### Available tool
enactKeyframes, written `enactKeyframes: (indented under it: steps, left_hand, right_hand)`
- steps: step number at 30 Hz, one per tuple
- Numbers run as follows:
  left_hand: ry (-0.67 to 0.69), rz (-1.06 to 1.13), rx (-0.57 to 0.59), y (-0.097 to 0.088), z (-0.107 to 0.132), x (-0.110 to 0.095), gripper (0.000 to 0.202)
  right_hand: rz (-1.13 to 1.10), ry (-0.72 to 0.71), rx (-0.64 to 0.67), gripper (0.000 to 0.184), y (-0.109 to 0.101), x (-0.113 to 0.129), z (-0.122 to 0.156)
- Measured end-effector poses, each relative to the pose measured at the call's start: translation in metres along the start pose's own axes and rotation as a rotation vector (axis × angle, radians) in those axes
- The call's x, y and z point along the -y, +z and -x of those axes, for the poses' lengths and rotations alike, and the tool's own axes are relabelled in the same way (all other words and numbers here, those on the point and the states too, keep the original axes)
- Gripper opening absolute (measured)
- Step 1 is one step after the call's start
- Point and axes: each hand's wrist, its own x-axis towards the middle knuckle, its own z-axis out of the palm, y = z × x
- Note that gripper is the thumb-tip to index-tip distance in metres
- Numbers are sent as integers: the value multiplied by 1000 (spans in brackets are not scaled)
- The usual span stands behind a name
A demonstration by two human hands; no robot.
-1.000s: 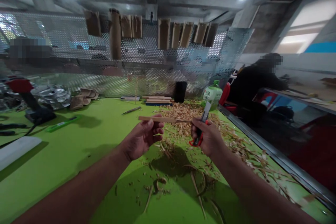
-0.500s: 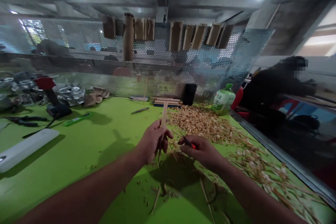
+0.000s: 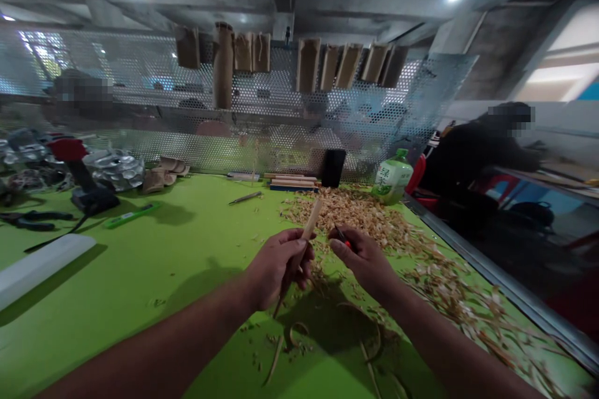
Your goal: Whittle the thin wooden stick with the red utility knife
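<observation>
My left hand (image 3: 276,271) is shut around a thin, pale wooden stick (image 3: 311,219), which slants up to the right and pokes out below my fist. My right hand (image 3: 361,259) sits just to the right of the stick, not touching it. It grips a small red-handled utility knife (image 3: 347,242), and my fingers hide most of the knife. Its blade is too small to make out. Both hands hover over the green work table (image 3: 154,274), with wood shavings (image 3: 349,215) heaped ahead of them and scattered beneath.
Behind the shavings stand a green-labelled plastic bottle (image 3: 392,177), an upright black phone (image 3: 334,168) and stacked wooden strips (image 3: 294,182). A red-and-black power tool (image 3: 77,165) and a white board (image 3: 40,268) lie left. A seated person (image 3: 468,162) works beyond the table's metal right edge.
The stick has swung from horizontal through upright to a rightward slant in my left hand. The knife has turned down into my right hand, and my view has shifted slightly.
</observation>
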Motion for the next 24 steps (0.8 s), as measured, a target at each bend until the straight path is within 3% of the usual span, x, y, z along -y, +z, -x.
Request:
enactKeyframes:
  steps: [6, 12, 17, 24]
  left_hand:
    - [74, -170, -33, 0, 2, -10, 33]
    - [196, -332, -83, -3, 2, -18, 23]
    - [224, -363, -69, -2, 7, -19, 38]
    - [285, -538, -113, 2, 10, -28, 26]
  right_hand:
    - [-17, -13, 47, 34, -1, -4, 1]
    - [-92, -94, 88, 39, -1, 4, 5]
    - [-116, -105, 83, 41, -1, 10, 10]
    - [-44, -136, 72, 41, -1, 19, 15]
